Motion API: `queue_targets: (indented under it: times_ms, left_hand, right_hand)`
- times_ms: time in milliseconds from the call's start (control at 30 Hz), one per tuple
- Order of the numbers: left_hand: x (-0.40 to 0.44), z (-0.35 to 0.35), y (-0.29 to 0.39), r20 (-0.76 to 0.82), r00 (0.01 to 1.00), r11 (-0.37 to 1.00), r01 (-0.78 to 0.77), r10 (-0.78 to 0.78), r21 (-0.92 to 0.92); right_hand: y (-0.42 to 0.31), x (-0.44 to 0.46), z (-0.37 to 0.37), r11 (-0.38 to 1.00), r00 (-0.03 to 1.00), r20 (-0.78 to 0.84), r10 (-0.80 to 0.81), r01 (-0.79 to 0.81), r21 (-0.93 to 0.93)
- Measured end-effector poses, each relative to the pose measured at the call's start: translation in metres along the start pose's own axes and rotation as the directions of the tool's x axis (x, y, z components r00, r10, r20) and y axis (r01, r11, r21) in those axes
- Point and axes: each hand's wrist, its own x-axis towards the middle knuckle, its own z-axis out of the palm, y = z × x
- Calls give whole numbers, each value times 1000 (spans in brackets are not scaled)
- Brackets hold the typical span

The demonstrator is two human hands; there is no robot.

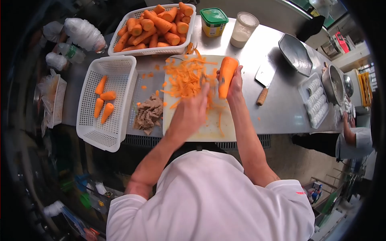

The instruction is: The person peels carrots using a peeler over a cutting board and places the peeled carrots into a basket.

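Clasping 1 carrot's (227,76) middle, right hand (235,85) is closed; left hand's (192,111) grip is unclear.

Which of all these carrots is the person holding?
The large carrot in the right hand. The other carrots seen lie in the upper white basket or the lower-left white basket.

No wording is showing legibly. Small red lettering (300,193) is running along the right sleeve (288,197) of the white shirt (209,197), looking too blurred to read. A yellow label (213,30) is covering the green-lidded tub (214,16), its print appearing unreadable.
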Motion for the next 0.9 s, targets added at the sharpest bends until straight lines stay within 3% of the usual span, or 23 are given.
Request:
queue_targets:
  times_ms: [67,133,233,300,400,433,533,600,667,733,833,900]
  left_hand:
    - [46,0,-8,-132,988,996,-82,84,21]
    - [61,19,-18,-117,990,996,-77,82,48]
    - [19,46,-30,-86,976,975,-192,202,108]
    - [-35,29,-9,73,990,992,-125,124,15]
    - [-34,12,-10,124,985,992,-121,123,-31]
    - [-12,8,-9,-21,991,991,-135,134,-8]
    - [50,4,-7,-72,997,1000,-17,16,-14]
    - [64,26,-21,-74,995,993,-66,73,97]
    - [16,42,-20,-83,992,991,-82,91,106]
    - [-37,33,-14,64,996,997,-60,56,56]
    - [-35,13,-10,116,989,996,-89,91,-26]
    - [14,1,-1,-34,999,1000,4,-5,-30]
  right_hand:
    - [5,-12,15,999,1000,-9,16,-16,-45]
    - [12,-14,22,996,999,-28,28,-31,-89]
    - [7,-4,19,999,998,-69,8,-5,54]
    - [2,3,-2,999,994,-94,-50,51,5]
    - [-1,5,-9,996,997,-70,-23,29,84]
    - [0,1,-8,999,1000,8,4,-4,44]
    - [12,-13,11,996,996,31,89,-89,1]
    - [14,-10,20,995,996,-26,90,-89,33]
    - [10,3,19,994,994,-89,71,-63,84]
    - [6,14,-9,986,997,-41,68,-60,159]
    - [-5,0,5,994,995,-96,41,-31,105]
    - [2,-8,8,997,998,-16,58,-57,43]
